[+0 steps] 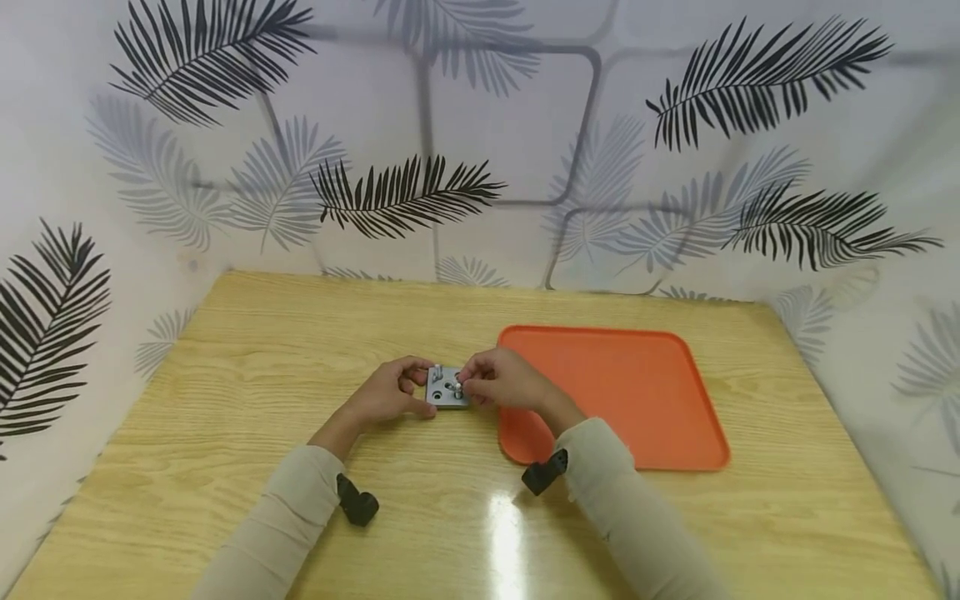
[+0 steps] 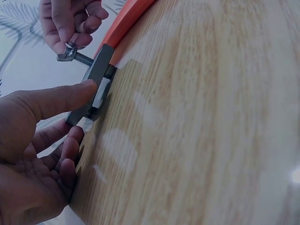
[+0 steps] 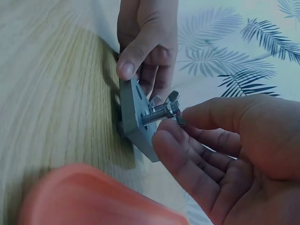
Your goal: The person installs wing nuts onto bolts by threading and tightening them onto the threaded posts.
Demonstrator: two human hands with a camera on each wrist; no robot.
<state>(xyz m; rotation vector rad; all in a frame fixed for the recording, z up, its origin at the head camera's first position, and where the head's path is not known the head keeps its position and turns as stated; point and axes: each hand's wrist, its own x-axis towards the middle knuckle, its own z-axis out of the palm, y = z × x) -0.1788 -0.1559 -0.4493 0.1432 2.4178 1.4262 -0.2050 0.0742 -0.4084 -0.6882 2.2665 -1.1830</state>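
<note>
A grey metal plate [image 1: 442, 398] with several holes sits over the table, its near edge facing me. My left hand [image 1: 384, 392] grips its left side, thumb [image 2: 70, 98] along the front edge and fingers behind. A threaded bolt [image 3: 152, 117] stands up from the plate, with a wing nut [image 3: 169, 108] near its free end. My right hand [image 1: 506, 382] pinches that wing nut between thumb and index finger. Toward the plate's back left corner a second bolt [image 1: 438, 372] sticks up. Bolt heads under the plate hold it slightly off the wood in the left wrist view.
An orange tray [image 1: 622, 392] lies to the right, partly behind my right forearm. A round orange dish [image 1: 525, 437] sits at its near left corner, beneath my right wrist. The wooden table [image 1: 300, 333] ends at a leaf-patterned cloth [image 1: 495, 167] behind.
</note>
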